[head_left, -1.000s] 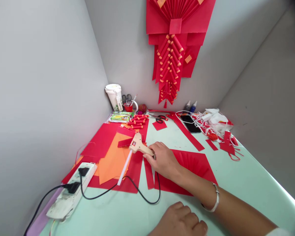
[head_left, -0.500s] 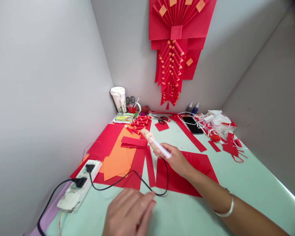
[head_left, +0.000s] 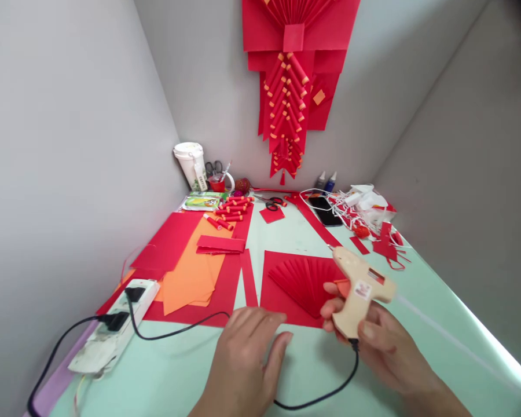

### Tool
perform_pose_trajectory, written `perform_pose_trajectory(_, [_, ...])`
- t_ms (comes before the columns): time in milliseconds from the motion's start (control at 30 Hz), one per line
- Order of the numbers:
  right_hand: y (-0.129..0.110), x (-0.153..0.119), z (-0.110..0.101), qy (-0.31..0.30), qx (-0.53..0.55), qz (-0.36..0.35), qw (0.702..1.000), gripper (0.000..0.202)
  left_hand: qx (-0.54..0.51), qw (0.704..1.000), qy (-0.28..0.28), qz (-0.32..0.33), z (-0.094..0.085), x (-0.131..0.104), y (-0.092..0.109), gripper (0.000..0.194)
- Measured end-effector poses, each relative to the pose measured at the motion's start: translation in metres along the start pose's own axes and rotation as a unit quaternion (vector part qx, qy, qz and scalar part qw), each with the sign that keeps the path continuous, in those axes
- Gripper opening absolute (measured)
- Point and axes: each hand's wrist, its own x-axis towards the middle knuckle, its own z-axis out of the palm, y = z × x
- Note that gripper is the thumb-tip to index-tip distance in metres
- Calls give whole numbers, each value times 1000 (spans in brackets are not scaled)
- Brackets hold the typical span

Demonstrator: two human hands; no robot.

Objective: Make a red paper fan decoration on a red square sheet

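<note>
My right hand is wrapped round the handle of a cream glue gun, its nozzle pointing up and left and a clear glue stick trailing from its back. A black cord runs from the handle's base. My left hand hovers over the table's near middle, holding nothing, thumb apart from the fingers. Just beyond the hands lies a red sheet bearing a pleated red paper fan, partly hidden by the glue gun. A folded red strip rests on red and orange sheets to the left.
A power strip with two black plugs sits at left. Small red rolls, scissors, a white cup and a phone lie farther back. Paper scraps pile at back right. A red paper decoration hangs on the wall.
My right hand has drawn the glue gun back to the right and turned it side-on, uncovering much of the fan. My left hand has shifted slightly right and up. The view has shifted.
</note>
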Motion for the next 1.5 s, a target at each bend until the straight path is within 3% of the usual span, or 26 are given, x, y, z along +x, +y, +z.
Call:
perform_pose_trajectory(67, [9,-17,-8,53,3,-3,999,56,10,999,-19,-24,8,13,4,14])
perform_pose_trajectory(167, [24,-34,-12,129,12,-1,992,61,36,993,-92,-59,29,35,11,14])
perform_pose_trajectory(333, [39,-35,-13,181,37,-30,982,62,88,975,-196,-55,67,56,22,17])
perform_pose_trajectory(533, [42,-27,-18,208,46,-49,976,46,118,973,-189,-58,88,53,15,65])
perform_pose_trajectory(633, [44,-26,-20,204,9,-50,978,47,129,973,-186,-52,90,52,8,61])
perform_pose_trajectory(767, [49,-27,-25,177,-40,-51,982,41,150,978,-141,-27,92,52,5,50])
perform_pose_trajectory(1000, [48,-28,-26,182,-32,-43,982,45,166,982,-82,40,91,46,5,26])
perform_pose_trajectory(1100, [45,-29,-26,166,-37,-49,984,45,157,986,-37,47,73,47,2,19])
perform_pose_trajectory(1200, [37,-28,-26,143,-63,-44,987,48,112,988,90,54,41,50,-3,18])
perform_pose_trajectory(1267, [28,-25,-25,129,-87,-46,987,48,50,987,156,-4,18,53,-5,20])
perform_pose_trajectory(1333, [16,-19,-21,118,-112,-53,985,47,-39,963,204,-170,-2,55,-9,20])
perform_pose_trajectory(1400, [2,-10,-13,111,-129,-60,984,45,-174,896,248,-324,-12,57,-14,23])
perform_pose_trajectory(1500, [-17,7,3,102,-146,-63,982,40,-444,765,254,-392,-11,58,-24,24])
